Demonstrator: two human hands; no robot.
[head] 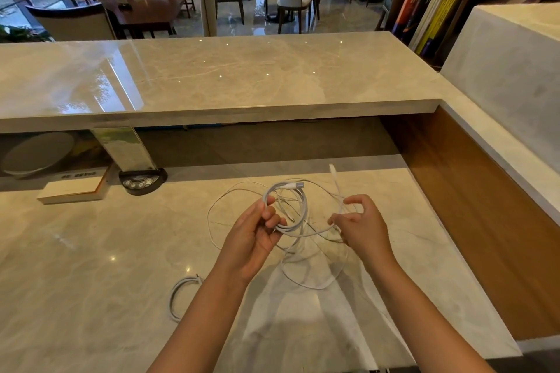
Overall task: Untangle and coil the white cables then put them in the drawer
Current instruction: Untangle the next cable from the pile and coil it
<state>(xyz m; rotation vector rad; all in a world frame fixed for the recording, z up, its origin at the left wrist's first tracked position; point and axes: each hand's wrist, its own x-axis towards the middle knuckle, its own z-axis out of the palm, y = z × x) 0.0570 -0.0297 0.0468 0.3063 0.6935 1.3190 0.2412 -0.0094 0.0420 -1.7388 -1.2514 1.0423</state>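
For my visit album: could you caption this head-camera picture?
Left hand holds a coil of white cable while the right hand pinches a loose strand above the marble counter.

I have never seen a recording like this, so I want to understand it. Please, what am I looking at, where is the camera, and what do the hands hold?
There is no machine here, only a person. The one picture comes from a camera worn on the person's head, looking forward and down. The left hand grips a half-wound coil of white cable. The right hand pinches a thinner white strand from the same tangle. Loose loops lie on the marble desk beneath. A separate small white cable lies on the desk by the left forearm. No drawer is visible.
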